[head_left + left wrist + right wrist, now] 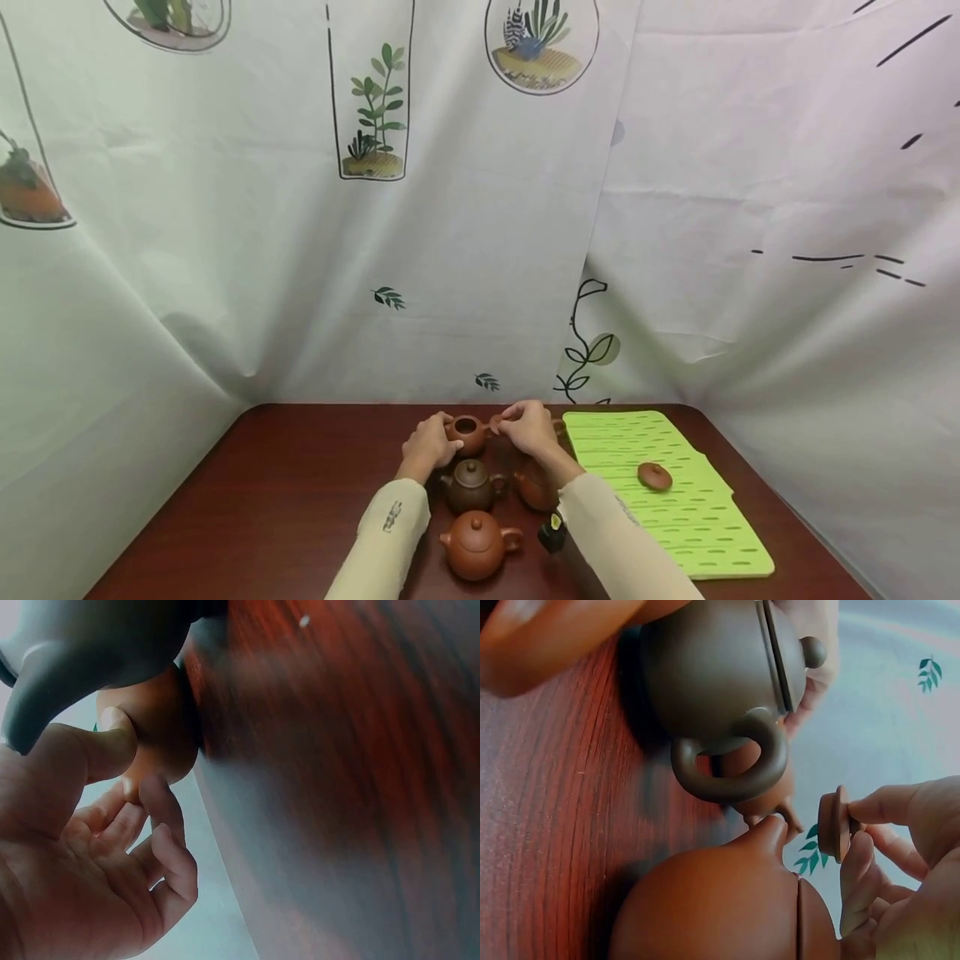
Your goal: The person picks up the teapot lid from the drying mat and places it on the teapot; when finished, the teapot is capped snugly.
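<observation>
At the far edge of the table stands a small reddish-brown teapot (470, 444), its top opening uncovered. My left hand (431, 440) grips its body from the left; in the left wrist view the thumb (116, 742) presses one side and the fingers curl at the other. With thumb and fingertips, my right hand (531, 427) pinches a small round lid (830, 825) by its knob, just right of the opening and apart from it. A dark brown lidded teapot (470, 492) stands nearer me, and another reddish teapot (534, 493) is partly hidden under my right forearm.
Closest to me is an orange-brown lidded teapot (476, 546). A small black object with a yellow mark (552, 535) lies beside my right sleeve. On the green mat (705, 533) at the right rests a loose brown lid (655, 477). A printed curtain (465, 250) hangs behind the table.
</observation>
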The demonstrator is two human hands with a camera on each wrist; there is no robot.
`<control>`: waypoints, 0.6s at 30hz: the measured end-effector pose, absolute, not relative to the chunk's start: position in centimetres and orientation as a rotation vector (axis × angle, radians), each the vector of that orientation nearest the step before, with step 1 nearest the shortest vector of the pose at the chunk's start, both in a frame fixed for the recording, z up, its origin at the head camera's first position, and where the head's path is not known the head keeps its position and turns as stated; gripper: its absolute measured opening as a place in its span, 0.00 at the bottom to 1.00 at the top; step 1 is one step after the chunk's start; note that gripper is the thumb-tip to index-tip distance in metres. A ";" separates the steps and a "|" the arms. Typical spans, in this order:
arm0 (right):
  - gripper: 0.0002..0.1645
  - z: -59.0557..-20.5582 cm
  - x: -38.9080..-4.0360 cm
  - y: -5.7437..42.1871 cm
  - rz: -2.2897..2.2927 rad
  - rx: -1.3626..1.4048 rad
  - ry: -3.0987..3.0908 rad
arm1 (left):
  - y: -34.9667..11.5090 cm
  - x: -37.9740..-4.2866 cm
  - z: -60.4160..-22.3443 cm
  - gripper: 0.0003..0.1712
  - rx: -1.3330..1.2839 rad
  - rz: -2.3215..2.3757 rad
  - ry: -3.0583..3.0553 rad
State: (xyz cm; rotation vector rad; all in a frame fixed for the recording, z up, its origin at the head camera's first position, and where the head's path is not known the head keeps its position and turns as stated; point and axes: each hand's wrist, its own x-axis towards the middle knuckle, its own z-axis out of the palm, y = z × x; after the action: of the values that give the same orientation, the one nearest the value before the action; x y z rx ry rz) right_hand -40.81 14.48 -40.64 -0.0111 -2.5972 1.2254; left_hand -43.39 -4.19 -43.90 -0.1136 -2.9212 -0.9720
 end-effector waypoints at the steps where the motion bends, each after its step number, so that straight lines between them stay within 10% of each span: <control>1: 0.02 -40.7 -40.9 14.4 1.218 -0.011 -2.605 | -4.2 -43.4 -44.0 0.29 -0.112 -0.971 -2.922; 18: 0.03 -40.5 -42.0 13.3 1.151 0.019 -2.665 | -4.0 -43.6 -44.1 0.29 -0.102 -0.958 -2.913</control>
State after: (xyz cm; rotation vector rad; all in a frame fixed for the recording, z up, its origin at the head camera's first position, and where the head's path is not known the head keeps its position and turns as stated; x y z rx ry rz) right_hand -42.01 13.26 -40.49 0.0194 -2.6647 1.1508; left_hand -43.55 -4.05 -44.07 -0.1023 -2.9133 -0.9576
